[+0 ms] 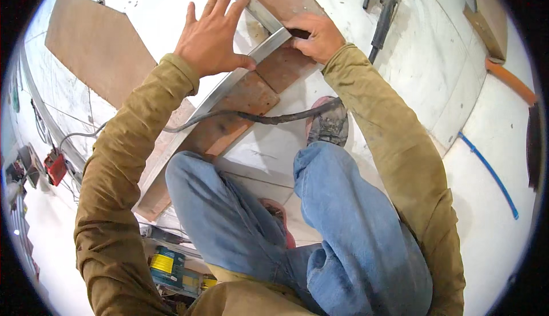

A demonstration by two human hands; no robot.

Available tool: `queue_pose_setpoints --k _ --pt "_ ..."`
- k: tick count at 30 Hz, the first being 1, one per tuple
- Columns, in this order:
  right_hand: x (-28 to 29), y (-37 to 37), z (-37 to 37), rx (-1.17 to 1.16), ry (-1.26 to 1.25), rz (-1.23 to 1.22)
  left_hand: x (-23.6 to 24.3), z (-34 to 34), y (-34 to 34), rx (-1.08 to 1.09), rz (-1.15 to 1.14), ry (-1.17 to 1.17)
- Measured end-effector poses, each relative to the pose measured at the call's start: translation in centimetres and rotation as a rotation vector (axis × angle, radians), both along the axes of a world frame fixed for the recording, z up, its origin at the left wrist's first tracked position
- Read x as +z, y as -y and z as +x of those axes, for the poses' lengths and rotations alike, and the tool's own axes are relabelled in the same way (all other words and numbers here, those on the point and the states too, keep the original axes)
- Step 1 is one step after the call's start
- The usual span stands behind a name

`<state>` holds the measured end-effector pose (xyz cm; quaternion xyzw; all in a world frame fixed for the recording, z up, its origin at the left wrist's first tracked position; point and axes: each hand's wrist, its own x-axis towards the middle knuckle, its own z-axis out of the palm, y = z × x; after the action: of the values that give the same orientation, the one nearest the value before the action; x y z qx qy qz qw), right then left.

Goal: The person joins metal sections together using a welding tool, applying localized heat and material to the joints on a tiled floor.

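The right hand (316, 37) is curling its thumb and forefinger at the upper end of the long metal bar (271, 44), seemingly pinching it, while the left hand (210, 47) is spreading its fingers open, its thumb resting on that bar, gripping nothing. The long bar is lying slantwise over brown boards (243, 101), its upper end meeting a second metal bar (260, 14). It is looking stiff, fairly light for its length and hardly fragile, perhaps slippery along its smooth faces; its end and middle are offering the surest holds. Farther out, a black cable (269, 119) is crossing it, and a black clamp (384, 13) is lying on the pale floor (412, 76).
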<state>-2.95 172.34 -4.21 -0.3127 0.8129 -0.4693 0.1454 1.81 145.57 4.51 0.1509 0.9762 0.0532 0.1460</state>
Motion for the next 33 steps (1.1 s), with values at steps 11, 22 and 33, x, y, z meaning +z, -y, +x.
queue_pose_setpoints --k 11,22,33 --pt "-0.9 -0.3 0.2 -0.005 -0.026 -0.023 0.7 -0.3 -0.7 0.088 -0.025 0.083" --pt "-1.1 -0.3 -0.1 0.017 -0.054 -0.007 0.0 -0.4 -0.7 0.107 -0.050 0.094" --pt "2.0 0.2 0.4 -0.142 0.366 -0.065 0.6 -0.6 -0.9 0.140 -0.057 0.145"
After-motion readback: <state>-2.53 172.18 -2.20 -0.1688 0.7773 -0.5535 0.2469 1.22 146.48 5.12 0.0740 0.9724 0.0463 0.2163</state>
